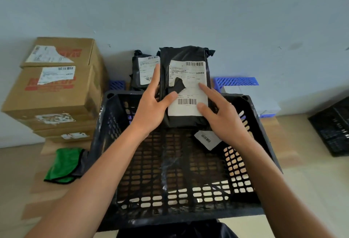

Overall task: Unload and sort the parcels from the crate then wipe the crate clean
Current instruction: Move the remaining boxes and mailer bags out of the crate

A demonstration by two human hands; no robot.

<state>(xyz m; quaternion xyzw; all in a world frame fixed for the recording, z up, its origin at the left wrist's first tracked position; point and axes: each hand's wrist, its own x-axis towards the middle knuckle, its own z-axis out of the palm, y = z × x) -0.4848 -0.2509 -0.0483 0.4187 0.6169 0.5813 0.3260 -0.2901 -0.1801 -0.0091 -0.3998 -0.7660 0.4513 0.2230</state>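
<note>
Here the black parcel (186, 88) with a torn white label stands upright over the crate (251, 117), both hands' fingers (170, 97) holding it.

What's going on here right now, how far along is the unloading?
A person holds a black plastic mailer bag with a torn white label over the black slotted plastic crate, left hand gripping its edge, right hand on the label. One small black parcel with a white barcode tag remains inside. Another black mailer bag stands behind the crate, brown cardboard boxes are stacked left, and the green cloth lies unused.
</note>
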